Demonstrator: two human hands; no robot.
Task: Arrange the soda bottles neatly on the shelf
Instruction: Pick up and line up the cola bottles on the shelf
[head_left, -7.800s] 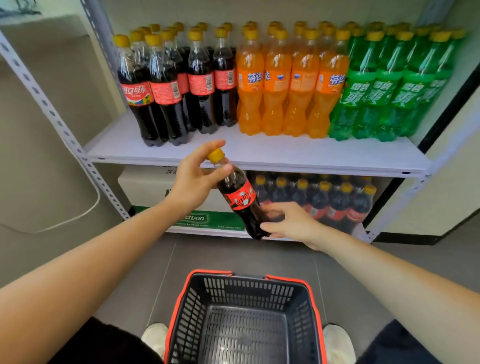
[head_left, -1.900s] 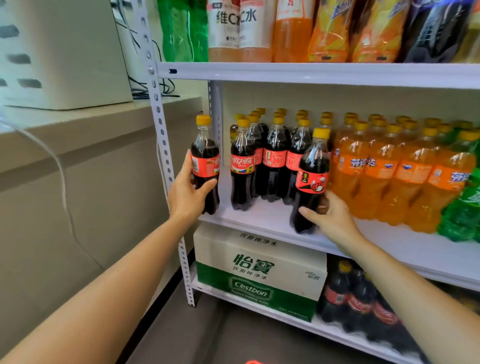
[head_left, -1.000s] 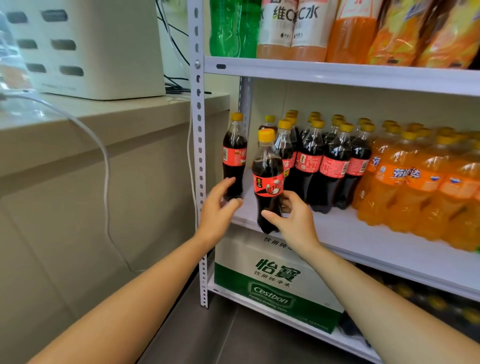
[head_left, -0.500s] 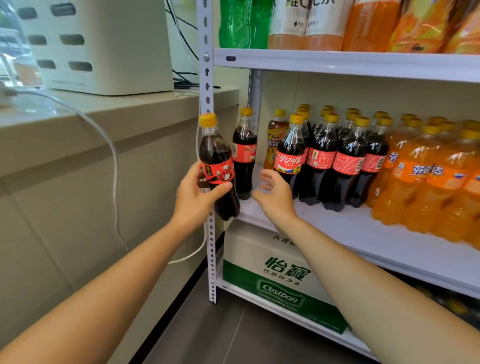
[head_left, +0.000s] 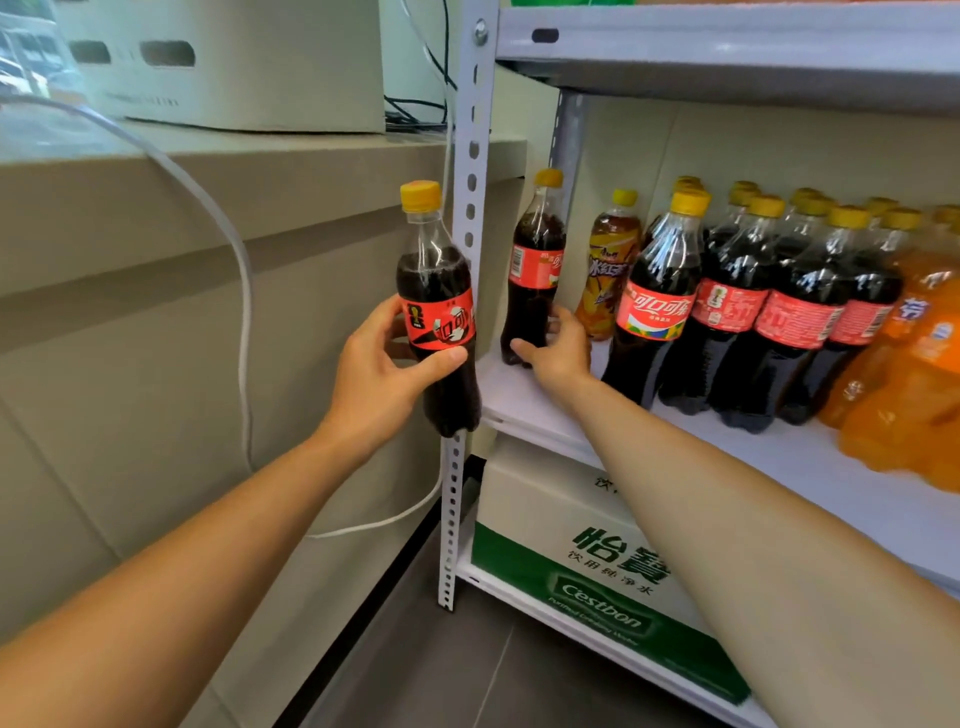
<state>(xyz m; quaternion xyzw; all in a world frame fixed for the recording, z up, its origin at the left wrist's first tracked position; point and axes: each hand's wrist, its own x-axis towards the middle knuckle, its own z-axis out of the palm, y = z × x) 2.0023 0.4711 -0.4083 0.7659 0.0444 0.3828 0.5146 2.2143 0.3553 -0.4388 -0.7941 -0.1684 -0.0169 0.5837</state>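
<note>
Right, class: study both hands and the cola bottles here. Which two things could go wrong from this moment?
1. The left hand holds a cola bottle outside the shelf, close against the perforated upright; swinging it in could knock that upright.
2. The right hand grips the lone cola bottle low, near the shelf's left edge; a shove might topple it, perhaps onto the tea bottle beside it.

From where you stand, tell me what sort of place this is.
Probably a small shop or stockroom: cola bottles and orange soda bottles ranked on a white metal shelf, a Cestbon water carton beneath.
</note>
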